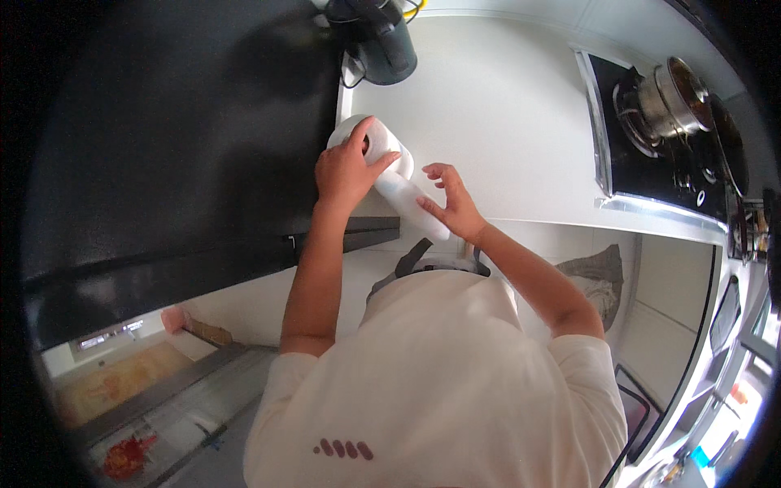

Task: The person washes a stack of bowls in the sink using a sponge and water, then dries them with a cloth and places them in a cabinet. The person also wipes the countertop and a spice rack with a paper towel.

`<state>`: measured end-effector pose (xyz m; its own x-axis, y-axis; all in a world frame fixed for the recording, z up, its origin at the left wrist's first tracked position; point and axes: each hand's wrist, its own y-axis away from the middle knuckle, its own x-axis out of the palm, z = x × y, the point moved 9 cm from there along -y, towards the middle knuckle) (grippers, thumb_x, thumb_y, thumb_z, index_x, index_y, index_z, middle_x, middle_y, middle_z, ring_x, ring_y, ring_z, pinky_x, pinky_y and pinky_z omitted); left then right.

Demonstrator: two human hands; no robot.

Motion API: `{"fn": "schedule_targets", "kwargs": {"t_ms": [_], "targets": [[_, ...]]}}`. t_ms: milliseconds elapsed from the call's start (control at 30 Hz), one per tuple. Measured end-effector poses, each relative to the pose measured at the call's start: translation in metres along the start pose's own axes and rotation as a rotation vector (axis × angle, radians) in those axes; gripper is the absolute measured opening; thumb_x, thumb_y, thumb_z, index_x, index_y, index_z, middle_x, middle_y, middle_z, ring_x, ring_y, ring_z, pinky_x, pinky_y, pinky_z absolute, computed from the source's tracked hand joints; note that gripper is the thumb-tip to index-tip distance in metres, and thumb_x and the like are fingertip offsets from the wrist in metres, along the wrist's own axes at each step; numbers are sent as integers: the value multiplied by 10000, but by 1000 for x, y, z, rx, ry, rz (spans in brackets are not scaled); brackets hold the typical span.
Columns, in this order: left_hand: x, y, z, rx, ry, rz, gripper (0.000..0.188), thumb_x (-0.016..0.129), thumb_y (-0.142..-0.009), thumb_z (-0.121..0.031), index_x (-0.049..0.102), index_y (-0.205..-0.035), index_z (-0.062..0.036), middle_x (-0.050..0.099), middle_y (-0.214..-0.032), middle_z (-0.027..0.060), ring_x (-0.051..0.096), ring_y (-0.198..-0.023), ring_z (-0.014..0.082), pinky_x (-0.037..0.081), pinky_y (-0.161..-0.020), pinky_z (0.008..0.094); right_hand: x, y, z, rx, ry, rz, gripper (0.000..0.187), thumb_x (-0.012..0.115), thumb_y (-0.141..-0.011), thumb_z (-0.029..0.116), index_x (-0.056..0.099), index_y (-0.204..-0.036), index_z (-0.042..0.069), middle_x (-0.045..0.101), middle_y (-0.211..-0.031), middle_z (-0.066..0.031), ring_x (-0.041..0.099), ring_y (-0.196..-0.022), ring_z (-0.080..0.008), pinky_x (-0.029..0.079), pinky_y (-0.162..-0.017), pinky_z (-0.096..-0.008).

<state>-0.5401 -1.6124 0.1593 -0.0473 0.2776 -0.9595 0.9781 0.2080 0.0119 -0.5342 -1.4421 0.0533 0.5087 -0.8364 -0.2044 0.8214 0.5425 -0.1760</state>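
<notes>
A white roll (386, 140), which looks like kitchen paper, lies near the left end of the white counter, with a dark hole in its end. My left hand (348, 169) is wrapped round it, the thumb stretched across its side. From the roll a loose white sheet (407, 202) hangs down toward my body past the counter's front edge. My right hand (457, 203) is beside this sheet, fingers apart and curved. Its thumb tip overlaps the sheet's edge; I cannot tell whether it touches. Nothing is gripped in that hand.
Behind the roll a dark kettle (389, 55) stands on the white counter (504, 106). At the right, a steel pot (672, 98) sits on a black gas hob (643, 175) beside a dark pan (730, 146). A large black surface (179, 163) fills the left. A grey cloth (598, 276) hangs below the counter.
</notes>
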Motion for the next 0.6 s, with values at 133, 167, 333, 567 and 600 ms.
{"fn": "schedule_targets", "kwargs": {"t_ms": [133,167,333,567,600], "targets": [[11,-16,-11,82,-119,71,758,640,-842,-577,423,-1443,-168,713,-1013,180,701,-918,338,528,-820,438,5,14,22,-162,231,-180,721,813,-742,241,411,-1306,40,474,-1253,-173,459,-1191,-357,401,-1014,-452],[12,-18,-11,72,-122,97,757,616,-851,-592,419,-1448,-172,713,-1004,183,700,-920,343,528,-818,440,7,12,25,-167,224,-212,737,823,-723,233,408,-1301,41,471,-1255,-179,452,-1195,-366,399,-1015,-454],[13,-24,-7,33,-182,129,738,535,-883,-631,411,-1461,-189,713,-978,191,694,-923,362,526,-802,450,24,-11,48,-218,198,-309,773,853,-650,170,404,-1265,41,459,-1254,-197,435,-1201,-395,396,-1014,-460],[11,-23,-8,96,-240,185,572,447,-946,-593,406,-1457,-338,718,-963,131,690,-870,356,528,-758,451,21,-27,14,-140,184,-294,324,701,-791,30,570,-1085,66,574,-1088,-144,576,-1024,-356,490,-852,-397],[12,-20,-8,114,-231,183,549,435,-954,-582,408,-1453,-352,719,-960,121,691,-862,347,527,-749,451,15,-28,4,-77,124,-300,284,677,-812,26,574,-1075,60,585,-1062,-146,586,-1007,-350,493,-841,-392]]}}
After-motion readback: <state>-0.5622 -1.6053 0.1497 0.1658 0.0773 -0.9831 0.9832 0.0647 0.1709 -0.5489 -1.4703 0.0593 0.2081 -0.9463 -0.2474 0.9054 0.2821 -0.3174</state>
